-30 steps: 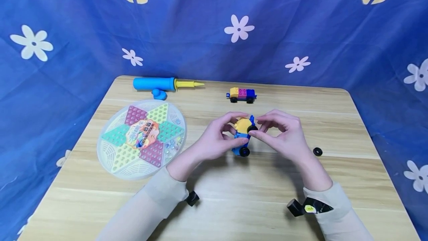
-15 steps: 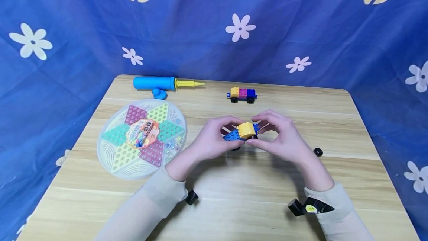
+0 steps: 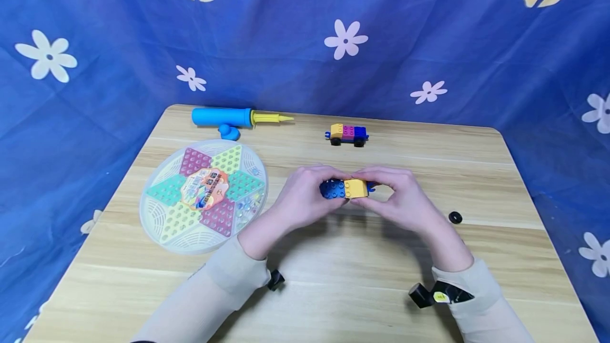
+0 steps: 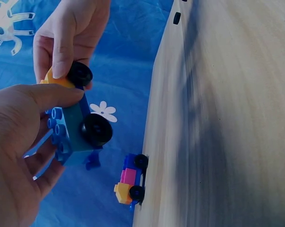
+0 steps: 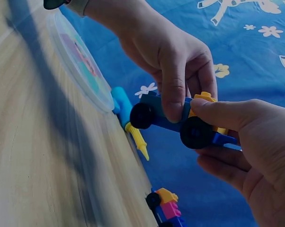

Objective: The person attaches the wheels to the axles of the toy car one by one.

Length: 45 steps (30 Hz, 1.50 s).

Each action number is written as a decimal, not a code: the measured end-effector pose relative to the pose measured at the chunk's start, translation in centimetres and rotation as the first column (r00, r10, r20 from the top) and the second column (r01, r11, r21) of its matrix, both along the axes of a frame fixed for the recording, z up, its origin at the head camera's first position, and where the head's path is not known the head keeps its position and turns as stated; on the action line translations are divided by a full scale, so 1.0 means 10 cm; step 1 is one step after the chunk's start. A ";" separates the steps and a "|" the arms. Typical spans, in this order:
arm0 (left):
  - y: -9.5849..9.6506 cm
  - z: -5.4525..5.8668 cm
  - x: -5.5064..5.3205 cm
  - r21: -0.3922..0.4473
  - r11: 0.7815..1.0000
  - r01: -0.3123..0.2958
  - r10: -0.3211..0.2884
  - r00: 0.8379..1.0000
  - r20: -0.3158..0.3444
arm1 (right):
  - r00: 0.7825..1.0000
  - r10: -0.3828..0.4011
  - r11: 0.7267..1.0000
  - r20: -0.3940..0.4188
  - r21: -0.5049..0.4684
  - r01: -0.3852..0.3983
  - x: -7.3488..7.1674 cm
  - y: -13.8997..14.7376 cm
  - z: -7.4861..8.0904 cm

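Between both hands, above the tabletop, is a toy block car (image 3: 344, 189) with a blue brick, a yellow brick and black wheels. My left hand (image 3: 307, 197) grips its blue end, thumb along the near side. At the yellow end, my right hand (image 3: 393, 195) pinches it between thumb and fingers. In the left wrist view two black wheels (image 4: 97, 129) show on one side of the car, the studs facing away from them. A blue hitch sticks out at the yellow end in the right wrist view. The car's far side is hidden by the fingers.
A second block car (image 3: 348, 135), yellow, pink and blue, stands at the back. A loose black wheel (image 3: 455, 217) lies at the right. On the left are a round Chinese checkers board (image 3: 204, 197), a blue hand pump (image 3: 224, 117) and a blue rubber duck (image 3: 229, 132).
Both hands have turned the block car from upright on end, wheels to the right, to level with its studs up. The hands keep their holds at about the same spot.
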<state>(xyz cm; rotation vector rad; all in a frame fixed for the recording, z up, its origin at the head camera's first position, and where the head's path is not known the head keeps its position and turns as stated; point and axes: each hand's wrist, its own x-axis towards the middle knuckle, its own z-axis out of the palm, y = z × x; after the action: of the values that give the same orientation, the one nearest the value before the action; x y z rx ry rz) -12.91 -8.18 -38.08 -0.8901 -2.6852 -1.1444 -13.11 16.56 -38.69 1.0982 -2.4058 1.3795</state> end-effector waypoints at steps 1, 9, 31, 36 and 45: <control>0.00 0.00 0.00 0.004 1.000 -0.007 0.007 1.000 -0.006 | 1.000 -0.005 1.000 -0.014 -0.007 0.005 0.00 0.00 0.00; -0.01 -0.04 -0.03 0.117 0.993 -0.025 0.027 1.000 -0.015 | 0.994 -0.029 0.992 -0.104 -0.124 0.016 0.05 0.02 -0.04; 0.08 -0.12 -0.08 0.589 0.703 -0.397 -0.084 0.777 0.624 | 0.916 -0.061 0.978 -0.397 -0.206 -0.024 -0.05 0.07 -0.17; 0.18 -0.11 -0.08 0.599 0.664 -0.448 -0.106 0.737 0.668 | 0.916 -0.056 0.987 -0.398 -0.158 -0.008 -0.04 0.01 -0.20; 0.24 -0.13 -0.12 0.609 0.605 -0.513 -0.074 0.726 0.684 | 0.932 -0.047 0.987 -0.360 -0.161 -0.012 0.00 -0.07 -0.22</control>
<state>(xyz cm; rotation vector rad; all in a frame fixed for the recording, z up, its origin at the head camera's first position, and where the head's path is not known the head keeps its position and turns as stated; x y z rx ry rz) -14.12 -5.80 -39.40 0.0820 -2.0790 -2.5986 -13.07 15.85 -40.93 1.1672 -2.0023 1.2138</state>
